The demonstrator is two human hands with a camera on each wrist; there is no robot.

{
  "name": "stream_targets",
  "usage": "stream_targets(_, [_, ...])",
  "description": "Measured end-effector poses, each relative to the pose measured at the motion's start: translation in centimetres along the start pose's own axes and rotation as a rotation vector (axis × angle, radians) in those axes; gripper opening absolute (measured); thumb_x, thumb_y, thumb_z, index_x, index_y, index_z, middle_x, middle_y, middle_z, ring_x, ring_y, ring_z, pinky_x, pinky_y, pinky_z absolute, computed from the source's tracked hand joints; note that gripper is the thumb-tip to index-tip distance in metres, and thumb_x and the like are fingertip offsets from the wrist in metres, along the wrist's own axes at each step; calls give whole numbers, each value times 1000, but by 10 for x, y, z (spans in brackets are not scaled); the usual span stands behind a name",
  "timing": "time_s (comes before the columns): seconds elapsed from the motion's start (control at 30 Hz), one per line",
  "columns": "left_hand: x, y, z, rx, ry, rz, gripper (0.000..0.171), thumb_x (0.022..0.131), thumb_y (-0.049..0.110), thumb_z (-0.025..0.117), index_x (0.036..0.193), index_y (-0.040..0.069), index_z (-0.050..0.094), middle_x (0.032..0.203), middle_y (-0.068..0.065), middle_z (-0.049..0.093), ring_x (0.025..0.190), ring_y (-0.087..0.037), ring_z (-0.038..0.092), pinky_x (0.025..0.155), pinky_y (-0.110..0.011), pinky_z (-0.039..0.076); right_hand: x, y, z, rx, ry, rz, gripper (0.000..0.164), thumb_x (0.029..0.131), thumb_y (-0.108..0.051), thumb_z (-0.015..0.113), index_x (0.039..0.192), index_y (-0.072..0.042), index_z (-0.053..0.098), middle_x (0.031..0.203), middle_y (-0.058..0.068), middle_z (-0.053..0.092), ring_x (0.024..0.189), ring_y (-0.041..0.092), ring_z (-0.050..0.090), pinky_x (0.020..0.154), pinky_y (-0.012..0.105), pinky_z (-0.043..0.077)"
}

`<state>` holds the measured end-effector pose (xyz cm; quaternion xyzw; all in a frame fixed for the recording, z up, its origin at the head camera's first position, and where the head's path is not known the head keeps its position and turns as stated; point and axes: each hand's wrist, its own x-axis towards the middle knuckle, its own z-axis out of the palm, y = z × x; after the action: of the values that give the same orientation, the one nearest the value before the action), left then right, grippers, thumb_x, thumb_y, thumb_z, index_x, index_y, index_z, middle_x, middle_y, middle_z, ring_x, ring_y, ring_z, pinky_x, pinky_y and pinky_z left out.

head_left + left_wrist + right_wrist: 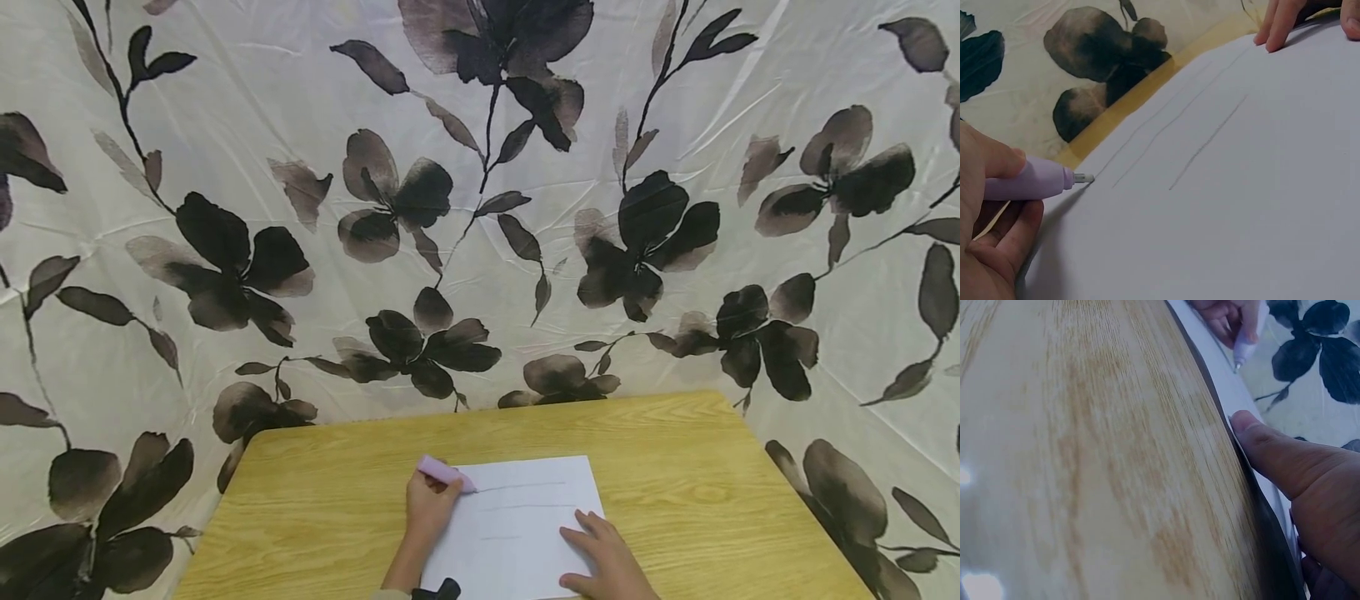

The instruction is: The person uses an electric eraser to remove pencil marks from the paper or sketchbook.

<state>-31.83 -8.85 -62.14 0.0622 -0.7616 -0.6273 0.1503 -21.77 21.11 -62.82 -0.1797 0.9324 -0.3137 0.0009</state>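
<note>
My left hand (431, 508) grips a light purple electric eraser (1032, 179), thumb on one side and fingers curled on the other. Its small white tip, set in a metal collar, is right at the left end of the topmost pencil line on a white sheet of paper (517, 567). Three thin grey lines run across the sheet, the lowest one shorter. My right hand (603, 554) rests with spread fingers on the sheet's right side. In the right wrist view its thumb (1266, 440) lies along the paper's near edge, while most of its other fingers are hidden.
The sheet lies on a yellow wood-grain table (322, 492). Behind the table and at its sides hangs a pale cloth (540, 333) printed with dark flowers. A dark band (438, 590) is at the left wrist.
</note>
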Motion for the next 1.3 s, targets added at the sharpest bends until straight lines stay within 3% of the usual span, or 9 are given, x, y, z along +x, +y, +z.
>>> stream_targets(0.27, [-2, -1, -1, -20, 8, -10, 39, 76, -7, 77, 110, -7, 59, 97, -16, 66, 87, -24, 64, 74, -25, 53, 0, 3, 2, -10, 20, -14, 69, 75, -55, 74, 128, -12, 63, 140, 19, 47, 129, 47, 38, 98, 64, 35])
stream_targets(0.47, [0, 0, 3, -77, -53, 56, 42, 79, -8, 73, 118, -12, 58, 111, -26, 64, 99, -30, 63, 83, -31, 53, 0, 1, 1, -3, 6, 18, 69, 77, -57, 72, 129, -13, 62, 143, 17, 45, 131, 45, 36, 100, 64, 34])
stream_targets(0.7, [0, 1, 11, -122, -128, 94, 44, 85, -9, 67, 125, -16, 50, 110, -26, 62, 98, -28, 62, 80, -26, 53, -1, -1, -1, 15, 41, 0, 68, 77, -55, 73, 128, -12, 62, 141, 19, 46, 130, 47, 36, 98, 65, 34])
stream_targets(0.87, [-9, 22, 10, -137, -143, 127, 38, 86, -10, 65, 121, -13, 53, 101, -22, 63, 91, -26, 62, 75, -23, 53, -1, 0, -1, 18, 36, 13, 68, 77, -55, 73, 129, -13, 62, 142, 18, 45, 131, 47, 35, 99, 64, 34])
stream_targets(1.03, [-19, 38, 7, -53, -179, 149, 33, 89, -6, 64, 121, -7, 55, 95, -16, 65, 84, -20, 60, 72, -22, 51, -2, 0, -1, 25, 35, 11, 69, 77, -55, 73, 129, -12, 62, 142, 19, 45, 131, 48, 35, 99, 65, 34])
stream_targets(1.3, [-8, 7, 10, 29, -216, 162, 23, 91, 0, 64, 113, -5, 56, 94, -11, 66, 81, -16, 61, 69, -23, 51, -2, -1, 0, 5, 46, 8, 68, 77, -56, 71, 129, -13, 62, 142, 18, 46, 130, 47, 36, 97, 66, 36])
